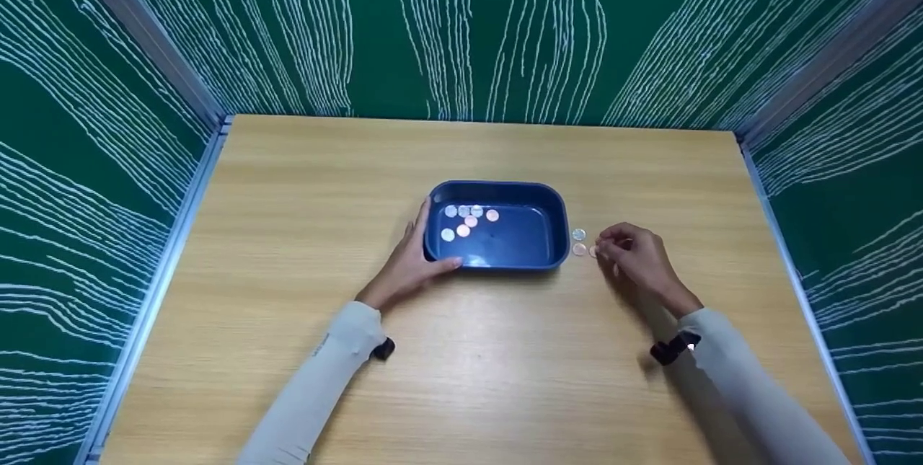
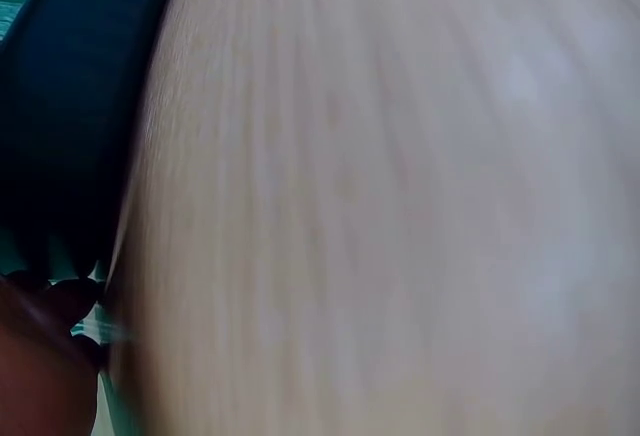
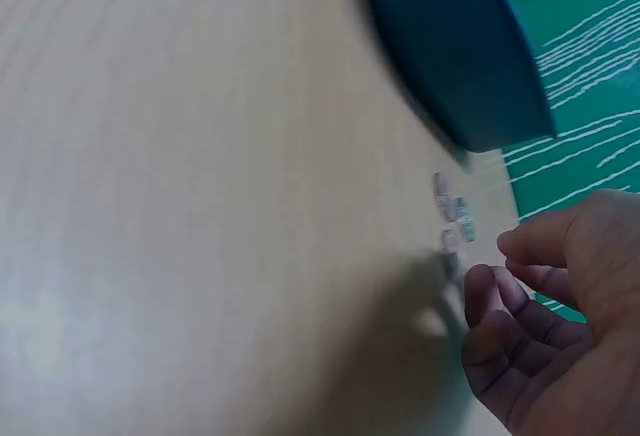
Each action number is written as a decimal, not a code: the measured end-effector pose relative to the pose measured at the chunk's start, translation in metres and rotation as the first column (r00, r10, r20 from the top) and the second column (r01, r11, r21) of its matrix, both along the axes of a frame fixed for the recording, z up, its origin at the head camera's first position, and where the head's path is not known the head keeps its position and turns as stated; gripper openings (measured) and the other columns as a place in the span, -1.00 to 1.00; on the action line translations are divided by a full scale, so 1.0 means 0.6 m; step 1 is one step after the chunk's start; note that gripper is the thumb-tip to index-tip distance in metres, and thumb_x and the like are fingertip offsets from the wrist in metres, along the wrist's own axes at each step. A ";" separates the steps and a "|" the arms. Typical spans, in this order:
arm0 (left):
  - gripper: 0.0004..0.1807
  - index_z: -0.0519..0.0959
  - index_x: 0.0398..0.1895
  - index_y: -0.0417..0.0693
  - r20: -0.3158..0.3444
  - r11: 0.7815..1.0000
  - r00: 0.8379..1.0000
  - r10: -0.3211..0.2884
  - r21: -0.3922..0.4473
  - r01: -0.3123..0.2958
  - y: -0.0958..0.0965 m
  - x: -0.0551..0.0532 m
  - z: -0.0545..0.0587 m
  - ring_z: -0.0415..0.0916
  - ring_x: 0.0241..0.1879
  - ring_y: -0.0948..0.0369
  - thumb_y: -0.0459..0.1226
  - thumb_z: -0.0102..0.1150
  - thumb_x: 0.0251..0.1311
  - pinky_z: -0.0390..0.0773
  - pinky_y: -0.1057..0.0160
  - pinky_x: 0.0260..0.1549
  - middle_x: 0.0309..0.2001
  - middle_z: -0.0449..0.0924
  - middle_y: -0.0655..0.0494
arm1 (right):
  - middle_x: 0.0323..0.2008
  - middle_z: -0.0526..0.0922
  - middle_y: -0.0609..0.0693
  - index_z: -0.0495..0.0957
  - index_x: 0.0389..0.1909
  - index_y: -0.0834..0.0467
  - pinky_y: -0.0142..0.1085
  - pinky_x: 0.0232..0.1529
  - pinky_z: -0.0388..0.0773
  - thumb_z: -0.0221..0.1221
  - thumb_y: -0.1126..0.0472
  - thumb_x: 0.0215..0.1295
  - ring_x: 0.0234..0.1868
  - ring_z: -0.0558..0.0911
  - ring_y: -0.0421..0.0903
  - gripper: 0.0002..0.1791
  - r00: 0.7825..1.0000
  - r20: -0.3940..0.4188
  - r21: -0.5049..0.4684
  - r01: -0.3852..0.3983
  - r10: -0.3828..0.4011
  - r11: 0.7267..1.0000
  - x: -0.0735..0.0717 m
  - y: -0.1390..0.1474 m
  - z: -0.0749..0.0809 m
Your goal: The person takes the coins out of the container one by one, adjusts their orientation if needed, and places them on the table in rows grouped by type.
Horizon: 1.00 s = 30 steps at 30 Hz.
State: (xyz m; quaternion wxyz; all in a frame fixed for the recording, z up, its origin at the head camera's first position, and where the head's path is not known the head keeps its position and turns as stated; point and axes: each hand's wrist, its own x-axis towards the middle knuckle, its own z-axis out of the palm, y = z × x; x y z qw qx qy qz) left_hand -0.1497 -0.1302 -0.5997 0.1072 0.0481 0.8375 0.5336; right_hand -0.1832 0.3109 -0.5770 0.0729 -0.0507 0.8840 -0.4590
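A dark blue rectangular tub [image 1: 505, 259] sits mid-table with several silver and copper coins [image 1: 492, 215] on its floor. My left hand [image 1: 412, 263] grips its left end, fingers along the outer wall and thumb at the front rim. Right of the tub lie a silver coin [image 1: 579, 234], a copper coin [image 1: 580, 249] and another copper coin [image 1: 593, 252] partly covered by fingertips. Over that last coin is my right hand [image 1: 638, 259], its fingers loosely bent. The right wrist view shows the fingertips [image 3: 482, 286] beside the coins, with nothing visible between them.
The light wooden table [image 1: 324, 184] is bounded by green panels [image 1: 375, 32] with white wavy lines at the back and both sides. Metal posts [image 1: 155, 32] stand at the back corners. A dark band is on each wrist.
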 end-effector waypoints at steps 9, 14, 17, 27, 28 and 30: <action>0.43 -0.31 0.85 0.47 -0.018 1.000 1.000 0.002 -0.002 -0.002 -0.003 0.001 -0.004 -0.31 0.74 -0.34 0.12 0.63 0.19 -0.05 -0.48 0.58 0.82 -0.18 -0.08 | -0.18 0.76 0.23 0.74 0.01 0.38 -0.54 -0.33 0.53 0.29 0.35 0.55 -0.25 0.66 -0.06 -0.82 0.985 -0.175 0.002 -0.007 0.007 1.000 -0.005 -0.023 0.056; 0.42 -0.31 0.85 0.45 -0.041 1.000 0.999 -0.013 0.004 0.013 -0.003 -0.001 -0.006 -0.22 0.73 -0.35 0.09 0.62 0.21 -0.02 -0.45 0.59 0.81 -0.16 -0.09 | -0.19 0.78 0.25 0.75 0.02 0.35 -0.53 -0.36 0.56 0.31 0.35 0.56 -0.35 0.71 -0.13 -0.83 0.982 -0.182 -0.053 -0.063 0.053 0.997 -0.006 -0.042 0.090; 0.42 -0.32 0.84 0.52 -0.045 1.000 0.999 -0.017 0.008 0.017 -0.003 -0.001 -0.006 -0.13 0.72 -0.33 0.08 0.62 0.21 0.03 -0.42 0.59 0.81 -0.15 -0.10 | -0.16 0.77 0.25 0.74 0.05 0.33 -0.53 -0.32 0.57 0.30 0.34 0.57 -0.32 0.71 -0.16 -0.82 0.983 -0.163 -0.062 -0.098 0.087 0.993 -0.008 -0.055 0.105; 0.43 -0.30 0.84 0.49 -0.057 1.000 0.998 -0.004 0.017 0.005 -0.002 0.001 -0.007 -0.03 0.69 -0.35 0.05 0.65 0.19 0.10 -0.41 0.57 0.79 -0.11 -0.22 | -0.10 0.82 0.19 0.75 0.07 0.36 -0.50 -0.21 0.62 0.30 0.36 0.55 -0.20 0.70 0.05 -0.80 0.972 -0.141 -0.029 -0.195 0.190 0.980 -0.027 -0.108 0.117; 0.43 -0.30 0.85 0.49 -0.054 1.000 0.999 -0.003 0.016 0.004 -0.001 0.001 -0.007 -0.03 0.69 -0.35 0.06 0.65 0.19 0.11 -0.42 0.57 0.79 -0.11 -0.22 | -0.09 0.82 0.19 0.75 0.07 0.37 -0.50 -0.21 0.63 0.30 0.37 0.55 -0.19 0.71 0.06 -0.80 0.970 -0.138 -0.031 -0.204 0.198 0.979 -0.028 -0.113 0.116; 0.43 -0.29 0.85 0.45 -0.055 1.000 0.998 -0.005 0.013 0.006 0.001 0.001 -0.006 -0.05 0.69 -0.36 0.07 0.65 0.19 0.10 -0.44 0.56 0.79 -0.11 -0.23 | -0.06 0.82 0.18 0.76 0.07 0.35 -0.50 -0.22 0.64 0.30 0.38 0.54 -0.18 0.71 0.06 -0.80 0.967 -0.139 -0.025 -0.217 0.212 0.976 -0.031 -0.121 0.115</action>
